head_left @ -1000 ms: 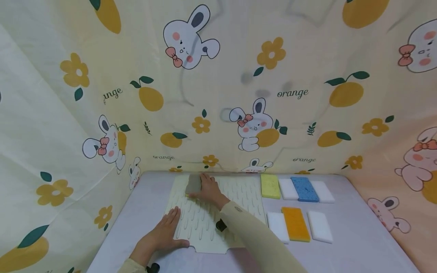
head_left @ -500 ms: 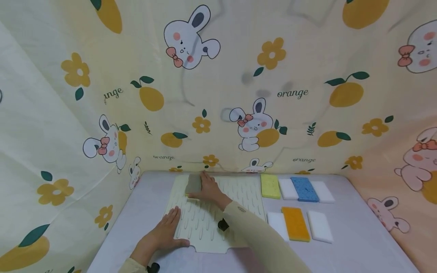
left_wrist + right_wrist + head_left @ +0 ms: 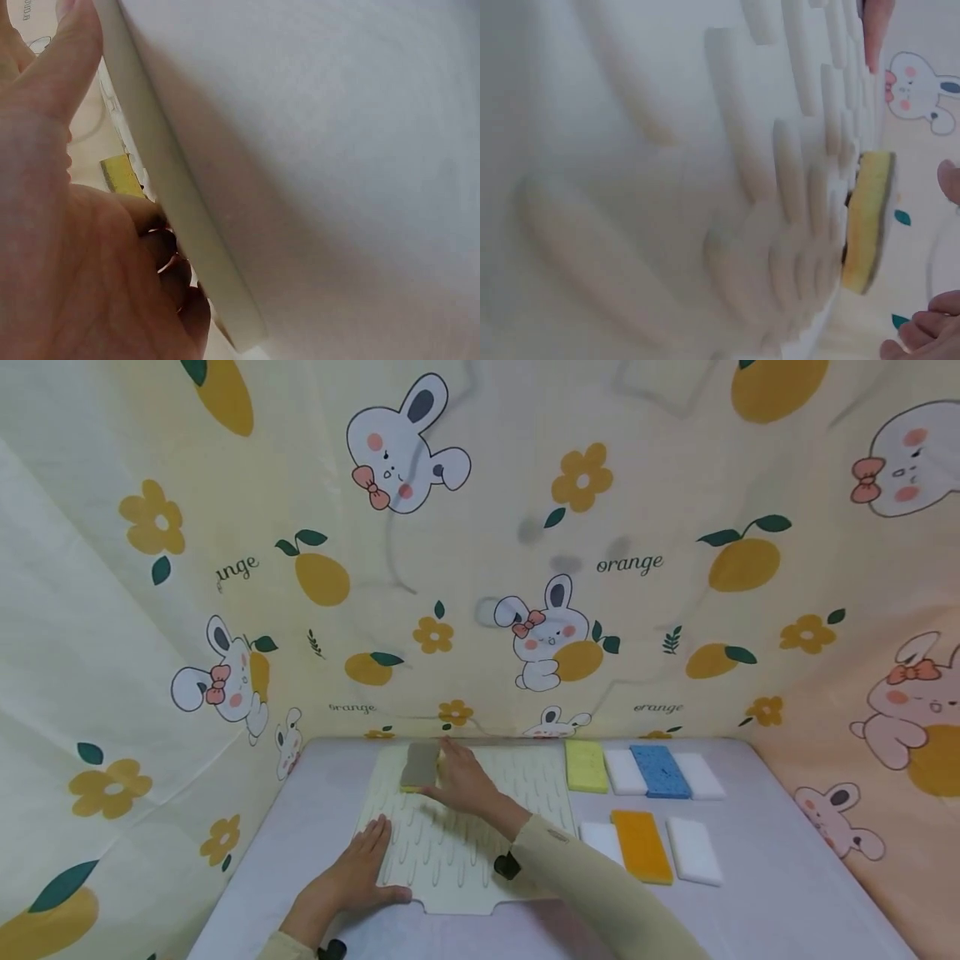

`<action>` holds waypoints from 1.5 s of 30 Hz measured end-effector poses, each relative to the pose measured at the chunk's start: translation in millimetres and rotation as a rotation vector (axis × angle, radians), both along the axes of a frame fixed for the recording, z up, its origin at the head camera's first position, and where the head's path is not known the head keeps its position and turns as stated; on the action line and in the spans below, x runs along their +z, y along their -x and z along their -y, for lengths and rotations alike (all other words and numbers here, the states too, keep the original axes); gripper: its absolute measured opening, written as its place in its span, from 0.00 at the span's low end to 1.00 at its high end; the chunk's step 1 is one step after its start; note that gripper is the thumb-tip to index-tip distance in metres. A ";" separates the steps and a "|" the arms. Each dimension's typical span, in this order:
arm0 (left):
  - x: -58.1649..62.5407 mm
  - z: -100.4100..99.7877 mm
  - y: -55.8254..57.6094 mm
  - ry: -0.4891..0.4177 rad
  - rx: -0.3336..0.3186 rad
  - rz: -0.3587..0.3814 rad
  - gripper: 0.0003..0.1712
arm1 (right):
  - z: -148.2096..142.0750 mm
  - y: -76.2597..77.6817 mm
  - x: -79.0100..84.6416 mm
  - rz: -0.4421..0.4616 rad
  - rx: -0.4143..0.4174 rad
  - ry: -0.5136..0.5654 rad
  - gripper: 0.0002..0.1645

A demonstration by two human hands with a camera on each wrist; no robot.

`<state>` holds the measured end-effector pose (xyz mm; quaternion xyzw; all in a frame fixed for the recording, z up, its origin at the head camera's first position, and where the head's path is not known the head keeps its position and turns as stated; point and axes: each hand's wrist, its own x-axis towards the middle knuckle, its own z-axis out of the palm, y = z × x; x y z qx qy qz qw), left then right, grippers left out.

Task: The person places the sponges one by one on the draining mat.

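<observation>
A sponge [image 3: 420, 767] with a grey top and yellow underside lies near the back left of a cream ribbed mat [image 3: 457, 852]. My right hand [image 3: 468, 781] is just right of it, thumb and fingers spread. In the right wrist view, a gap shows between the sponge [image 3: 868, 225] and the fingers [image 3: 934, 322]. My left hand [image 3: 352, 868] rests on the mat's left edge, fingers straight and thumb at the front corner. The left wrist view shows this hand [image 3: 90, 247] along the mat's thick rim [image 3: 176, 180].
Right of the mat, a back row holds a lime sponge [image 3: 586, 766], a blue sponge [image 3: 660, 771] and white pads [image 3: 625, 772]. In front of them lie an orange sponge [image 3: 642, 846] and more white pads [image 3: 694, 850]. A patterned curtain [image 3: 480, 527] encloses the table [image 3: 787, 893].
My right hand has loosened from the grey-and-yellow sponge and drawn slightly to the right, leaving it on the mat. The left hand keeps its place. The head view has shifted slightly.
</observation>
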<state>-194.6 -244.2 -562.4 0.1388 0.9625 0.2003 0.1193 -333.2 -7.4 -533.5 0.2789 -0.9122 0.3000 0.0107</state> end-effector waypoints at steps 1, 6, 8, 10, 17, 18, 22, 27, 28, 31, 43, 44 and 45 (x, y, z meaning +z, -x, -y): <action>0.4 0.2 -0.7 -0.010 -0.005 -0.005 0.79 | -3.7 -1.7 0.6 0.007 -0.005 0.007 0.64; 7.7 0.3 -4.4 -0.029 -0.016 0.004 0.78 | -21.6 -11.1 7.0 0.039 -0.015 0.042 0.64; 10.6 0.3 -5.0 -0.021 -0.012 0.013 0.77 | -28.4 -15.3 10.4 0.045 -0.006 0.044 0.64; 13.0 0.2 -5.3 -0.001 -0.002 0.018 0.76 | -35.3 -19.5 14.2 0.047 0.004 0.054 0.64; 12.9 -2.2 -4.2 0.048 0.024 0.009 0.75 | -61.7 -33.9 22.1 0.031 0.018 0.050 0.62; 12.2 -2.5 -4.1 0.048 0.022 0.010 0.75 | -65.7 -35.4 21.6 0.032 0.016 0.051 0.62; 9.1 -3.4 -4.4 0.038 0.014 0.010 0.76 | -80.2 -42.0 20.5 0.044 0.015 0.073 0.62; 7.2 -4.2 -3.4 0.035 0.014 0.020 0.77 | -96.1 -50.0 21.9 0.045 0.013 0.098 0.61; 7.2 -4.4 -3.3 0.037 0.017 0.025 0.77 | -99.3 -51.5 22.0 0.039 0.013 0.098 0.61; 7.0 -4.5 -3.0 0.040 0.023 0.019 0.76 | -110.1 -55.8 23.1 0.022 0.015 0.104 0.60; 11.9 -6.2 -5.7 0.037 0.019 0.004 0.75 | -152.6 -71.8 18.8 0.021 -0.108 0.057 0.59; 12.2 -6.1 -6.0 0.037 0.017 0.004 0.75 | -155.6 -73.7 18.4 0.024 -0.116 0.059 0.59; 12.9 -6.0 -6.5 0.036 0.018 0.005 0.75 | -158.6 -75.5 18.0 0.028 -0.122 0.061 0.59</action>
